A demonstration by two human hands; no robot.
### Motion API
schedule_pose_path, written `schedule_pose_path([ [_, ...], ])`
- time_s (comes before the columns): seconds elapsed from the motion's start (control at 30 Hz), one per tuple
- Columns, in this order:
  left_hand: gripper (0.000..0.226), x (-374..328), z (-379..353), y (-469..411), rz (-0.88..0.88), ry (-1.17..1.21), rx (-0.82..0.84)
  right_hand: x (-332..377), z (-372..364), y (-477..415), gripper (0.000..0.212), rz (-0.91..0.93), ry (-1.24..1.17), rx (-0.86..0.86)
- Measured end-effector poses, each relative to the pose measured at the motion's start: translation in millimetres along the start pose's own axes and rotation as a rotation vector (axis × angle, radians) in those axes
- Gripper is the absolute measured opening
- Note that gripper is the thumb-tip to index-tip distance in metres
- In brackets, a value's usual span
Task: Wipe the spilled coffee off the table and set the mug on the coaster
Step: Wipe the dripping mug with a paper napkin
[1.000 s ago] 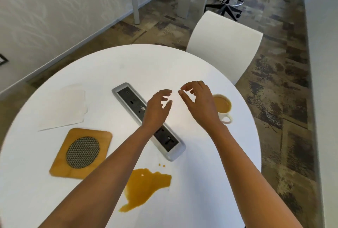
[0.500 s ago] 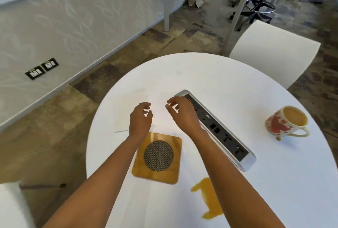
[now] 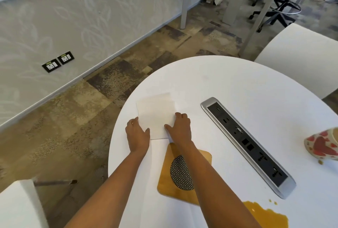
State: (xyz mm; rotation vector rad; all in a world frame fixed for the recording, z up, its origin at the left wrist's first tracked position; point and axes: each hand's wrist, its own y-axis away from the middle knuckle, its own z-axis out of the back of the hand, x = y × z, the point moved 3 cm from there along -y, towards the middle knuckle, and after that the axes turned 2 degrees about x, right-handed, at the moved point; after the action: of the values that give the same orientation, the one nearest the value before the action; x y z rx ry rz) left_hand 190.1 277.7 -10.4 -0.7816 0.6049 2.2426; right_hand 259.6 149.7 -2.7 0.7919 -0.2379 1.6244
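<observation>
A white paper napkin lies flat on the round white table, near its left edge. My left hand rests at the napkin's near left corner, thumb on the paper. My right hand presses its bent fingertips on the napkin's right edge, thumb spread out on the paper. A square wooden coaster with a mesh centre sits under my right forearm. The brown coffee spill spreads at the bottom right. The heart-patterned mug is cut off by the right frame edge.
A silver power strip runs diagonally across the table between the coaster and the mug. Small coffee drops lie near its near end. A white chair stands behind the table, and another white seat is at the bottom left.
Both hands moved left from above the power strip, past the coaster, and came down on the napkin. The view swung left, pushing the mug to the right edge.
</observation>
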Motion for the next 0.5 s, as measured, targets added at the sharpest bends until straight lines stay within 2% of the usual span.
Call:
schedule_pose_path([
  [0.27, 0.047, 2.2, -5.7, -4.3, 0.105, 0.21, -0.048, -1.4, -8.7, -3.4, 0.061, -0.049, -0.058, -0.038],
  [0.4, 0.052, 4.8, -4.5, -5.6, 0.212, 0.156, -0.104, -0.9, -8.8, -3.5, 0.06, -0.091, -0.062, -0.045],
  [0.5, 0.055, 4.5, -3.3, -7.6, 0.24, 0.201, -0.087, 1.9, -9.0, -3.8, 0.056, -0.117, -0.019, -0.057],
])
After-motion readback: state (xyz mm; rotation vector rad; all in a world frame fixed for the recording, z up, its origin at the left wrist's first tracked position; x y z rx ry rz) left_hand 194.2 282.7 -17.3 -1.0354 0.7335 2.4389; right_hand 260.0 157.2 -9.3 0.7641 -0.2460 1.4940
